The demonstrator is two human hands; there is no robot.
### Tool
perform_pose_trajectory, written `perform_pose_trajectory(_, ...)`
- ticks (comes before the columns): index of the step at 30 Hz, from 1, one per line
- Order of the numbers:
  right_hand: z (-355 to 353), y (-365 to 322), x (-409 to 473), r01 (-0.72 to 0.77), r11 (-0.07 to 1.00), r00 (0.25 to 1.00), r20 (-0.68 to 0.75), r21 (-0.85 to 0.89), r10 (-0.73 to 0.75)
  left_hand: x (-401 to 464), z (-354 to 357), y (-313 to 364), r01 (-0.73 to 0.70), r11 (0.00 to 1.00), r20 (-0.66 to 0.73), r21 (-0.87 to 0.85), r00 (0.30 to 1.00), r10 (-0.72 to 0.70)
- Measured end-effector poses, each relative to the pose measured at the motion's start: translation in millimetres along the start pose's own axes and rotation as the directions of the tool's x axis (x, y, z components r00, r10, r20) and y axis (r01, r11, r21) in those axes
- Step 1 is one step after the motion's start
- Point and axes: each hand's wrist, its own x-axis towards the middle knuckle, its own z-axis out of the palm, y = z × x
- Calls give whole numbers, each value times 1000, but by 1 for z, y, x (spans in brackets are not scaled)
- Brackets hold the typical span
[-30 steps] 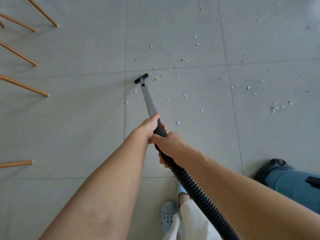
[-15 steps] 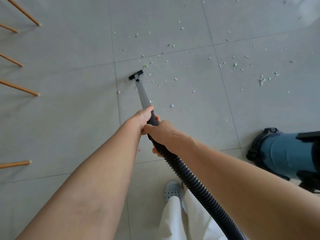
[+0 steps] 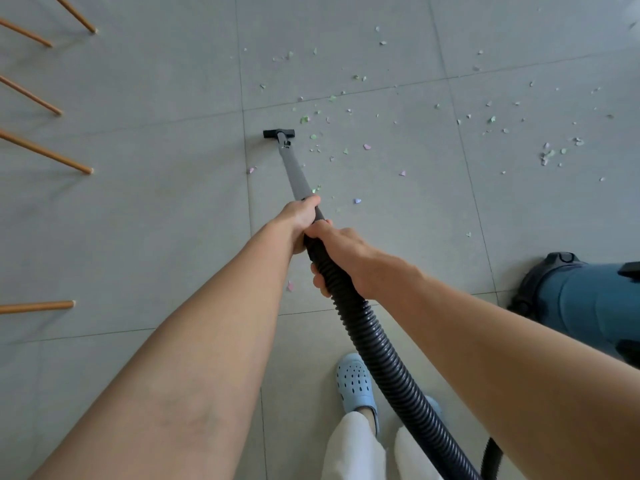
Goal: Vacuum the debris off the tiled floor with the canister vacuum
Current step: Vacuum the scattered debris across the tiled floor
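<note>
Nearest in, a pale blue clog [image 3: 356, 382] is planted beside the ribbed hose [image 3: 377, 344], which looks soft and bendy, so the steering has to come from higher up. And so it does: the right hand [image 3: 341, 245] is clenched around the hose cuff, the left hand [image 3: 299, 216] wrapped on the stiff grey wand [image 3: 294, 168], probably light. The blue canister [image 3: 585, 303] sits at 3 o'clock. The nozzle [image 3: 278, 134] is down on the tiled floor [image 3: 156, 220], debris [image 3: 367, 146] scattered from 12 to 2 o'clock, wooden legs [image 3: 45, 152] at 10 o'clock, well apart.

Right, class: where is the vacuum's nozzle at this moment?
In the head view the nozzle sits on the floor, upper centre, just right of a tile joint. Most of the debris lies to its right.
</note>
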Motion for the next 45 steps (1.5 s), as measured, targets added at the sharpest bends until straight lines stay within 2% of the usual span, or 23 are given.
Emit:
perform_pose_trajectory(4, -3, 11, -4, -29, 999, 999, 47, 18, 28, 0, 2, -11, -22, 999, -42, 28, 999, 23)
perform_pose_trajectory(17, -3, 41, -28, -100, 986, 988, 108, -137, 115, -24, -1, -59, 48, 997, -124, -58, 991, -55)
perform_pose_trajectory(27, -4, 61, -40, -92, 978, 989, 97, -188, 111, -39, -2, -84, 64, 988, -98, -144, 992, -79)
perform_pose_trajectory(32, -10, 70, -43, -24, 922, 999, 11, -387, 30, -45, 8, -98, 94, 951, -27, -296, 994, -107)
perform_pose_trajectory(37, -20, 78, -47, 19, 850, 999, -22, -527, -36, -48, 26, -108, 115, 872, 28, -476, 993, -115)
perform_pose_trajectory(45, -39, 81, -50, 69, 715, 980, -85, -695, -178, -45, 45, -104, 116, 900, 42, -420, 993, -108)
